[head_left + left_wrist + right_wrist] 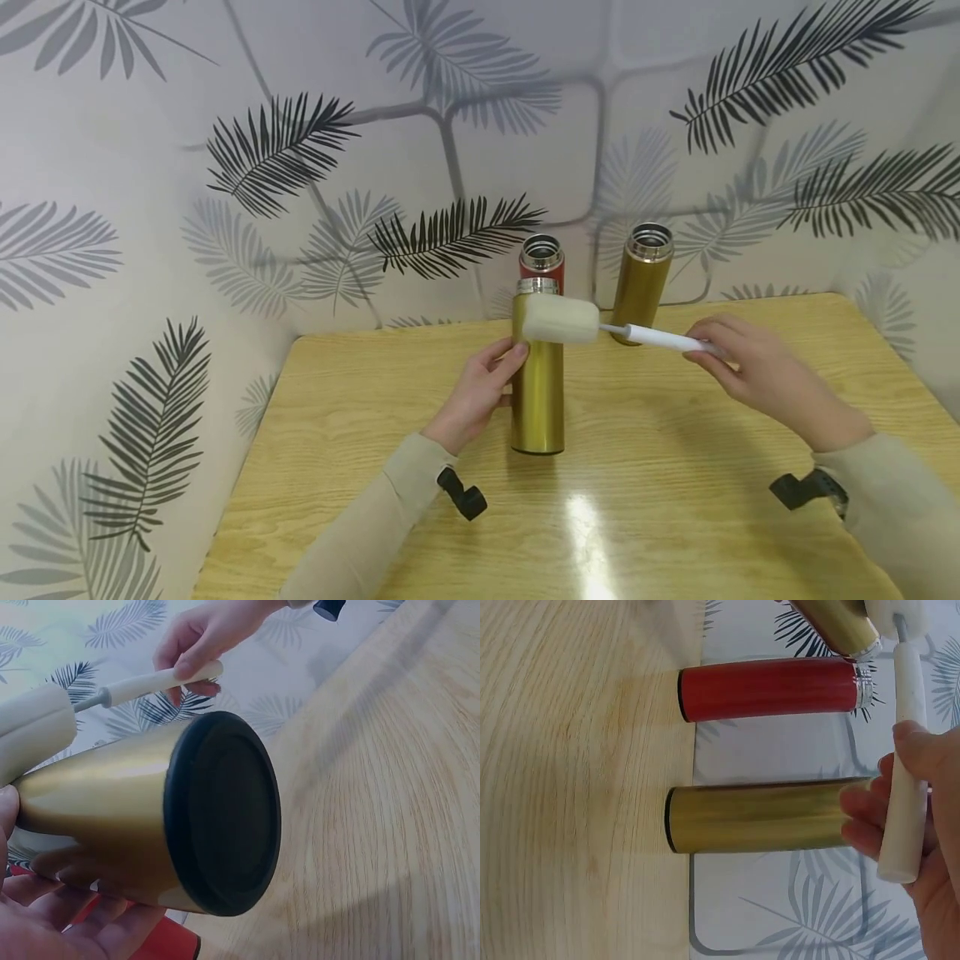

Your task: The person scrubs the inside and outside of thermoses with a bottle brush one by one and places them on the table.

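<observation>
Left hand [480, 392] is gripping the upright gold flask [537, 375] standing on the table [375, 467]; right hand [757, 371] is pinching the sponge brush [600, 327] handle, its sponge head touching the flask's rim. The left wrist view alone is showing the flask's black base.

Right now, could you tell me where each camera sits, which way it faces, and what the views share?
Head: looks forward and down at the table, both hands and sleeves, near gold flask.
Left wrist: below the left hand, facing the flask's black base, the right hand beyond.
Right wrist: behind the right hand, facing the wall, brush handle in its fingers.
Shared: all show the brush and near gold flask.
</observation>
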A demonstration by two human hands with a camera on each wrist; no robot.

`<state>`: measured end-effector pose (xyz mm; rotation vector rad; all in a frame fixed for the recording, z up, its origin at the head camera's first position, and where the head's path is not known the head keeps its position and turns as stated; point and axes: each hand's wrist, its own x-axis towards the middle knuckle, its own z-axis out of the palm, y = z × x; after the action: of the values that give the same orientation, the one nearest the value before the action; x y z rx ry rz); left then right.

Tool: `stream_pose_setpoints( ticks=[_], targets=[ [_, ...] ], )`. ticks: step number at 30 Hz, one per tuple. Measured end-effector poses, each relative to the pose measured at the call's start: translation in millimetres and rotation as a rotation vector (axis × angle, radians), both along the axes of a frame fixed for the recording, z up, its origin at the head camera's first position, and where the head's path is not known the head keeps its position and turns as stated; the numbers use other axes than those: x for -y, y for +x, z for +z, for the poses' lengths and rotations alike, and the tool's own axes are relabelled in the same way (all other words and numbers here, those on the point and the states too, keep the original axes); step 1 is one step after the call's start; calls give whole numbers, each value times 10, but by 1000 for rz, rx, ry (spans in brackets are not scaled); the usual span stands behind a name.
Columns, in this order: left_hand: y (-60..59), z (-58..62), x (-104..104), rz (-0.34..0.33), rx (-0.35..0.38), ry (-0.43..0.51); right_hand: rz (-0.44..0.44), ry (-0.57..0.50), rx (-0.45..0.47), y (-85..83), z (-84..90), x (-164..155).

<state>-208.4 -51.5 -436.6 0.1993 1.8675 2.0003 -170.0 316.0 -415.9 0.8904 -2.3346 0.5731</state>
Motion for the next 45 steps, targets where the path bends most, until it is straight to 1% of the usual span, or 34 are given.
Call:
stream_pose_setpoints(
  ticks=[3,8,11,14,18,23,28,34,39,40,42,45],
  targets=[
    [9,-3,-16,-11,1,10,2,19,20,-9,-5,24],
    [-2,-17,-30,-47,4,51,-5,13,27,-27,1,56],
    [-14,-15,-24,-62,10,82,20,1,29,-58,-21,68],
    [-23,-6,-12,-62,9,109,72,-25,30,-94,-83,79],
    [-44,-3,0,-29,15,155,151,-54,34,-109,-196,104],
    [-73,0,14,33,23,204,209,-50,89,-20,-299,144],
    [-95,35,49,101,17,223,230,-12,149,103,-354,162],
    [-131,104,120,144,2,246,268,-13,141,177,-422,169],
    [-154,154,175,167,12,259,342,-32,134,194,-453,177],
    [-157,159,180,168,17,263,345,-31,132,196,-451,176],
    [-158,165,178,155,22,269,332,-30,132,204,-440,167],
    [-147,153,144,113,22,276,289,-34,136,209,-413,142]
  ],
)
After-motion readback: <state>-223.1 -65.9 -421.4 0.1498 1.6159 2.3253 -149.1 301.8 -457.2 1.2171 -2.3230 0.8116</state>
